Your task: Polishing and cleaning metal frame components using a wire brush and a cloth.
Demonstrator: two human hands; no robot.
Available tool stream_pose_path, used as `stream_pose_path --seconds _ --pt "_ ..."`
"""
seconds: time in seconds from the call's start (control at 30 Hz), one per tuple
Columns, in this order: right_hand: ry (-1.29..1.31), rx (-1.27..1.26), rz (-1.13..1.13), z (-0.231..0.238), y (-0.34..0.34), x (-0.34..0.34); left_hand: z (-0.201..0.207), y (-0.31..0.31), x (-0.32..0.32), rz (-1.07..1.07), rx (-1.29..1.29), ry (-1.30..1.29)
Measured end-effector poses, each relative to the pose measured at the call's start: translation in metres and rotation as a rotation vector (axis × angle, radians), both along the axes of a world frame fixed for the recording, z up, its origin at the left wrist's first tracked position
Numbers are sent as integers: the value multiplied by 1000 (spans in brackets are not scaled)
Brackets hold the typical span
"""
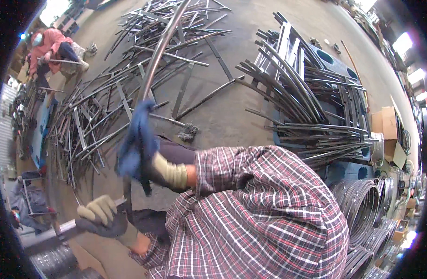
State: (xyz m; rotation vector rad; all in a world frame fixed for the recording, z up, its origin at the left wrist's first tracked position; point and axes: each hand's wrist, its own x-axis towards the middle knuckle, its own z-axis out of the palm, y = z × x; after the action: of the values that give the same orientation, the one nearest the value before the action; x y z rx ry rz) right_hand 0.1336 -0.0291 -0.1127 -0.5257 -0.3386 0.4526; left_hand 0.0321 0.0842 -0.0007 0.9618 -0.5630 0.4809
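Observation:
In a grey-and-olive glove, my left hand [104, 216] is closed around a flat metal bar [50, 238] at the lower left. My right hand [160, 169], gloved too, is closed on a blue cloth [138, 139]. That cloth is bunched round a long, slightly curved metal tube [163, 49], which rises from beside my left hand to the top edge. The right fingers are mostly hidden by the cloth. Whether tube and bar are joined is hard to make out.
Loose metal frames [125, 93] lie heaped on the floor ahead. More frames [311, 93] are stacked at right on blue supports, above coiled black wire [357, 204]. A grey scrap wad [189, 132] lies nearby. At far left, a person in pink [55, 44] holds a metal piece.

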Motion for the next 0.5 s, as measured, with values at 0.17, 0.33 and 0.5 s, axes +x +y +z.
stream_pose_path --seconds 0.17,0.33,0.5 --pt "-83 7 332 -32 -14 -20 15 -38 75 -121 -56 58" --pt "-317 -144 -299 28 -65 11 21 -91 131 664 90 468" --pt "176 77 -99 86 -128 39 29 -94 198 711 702 257"
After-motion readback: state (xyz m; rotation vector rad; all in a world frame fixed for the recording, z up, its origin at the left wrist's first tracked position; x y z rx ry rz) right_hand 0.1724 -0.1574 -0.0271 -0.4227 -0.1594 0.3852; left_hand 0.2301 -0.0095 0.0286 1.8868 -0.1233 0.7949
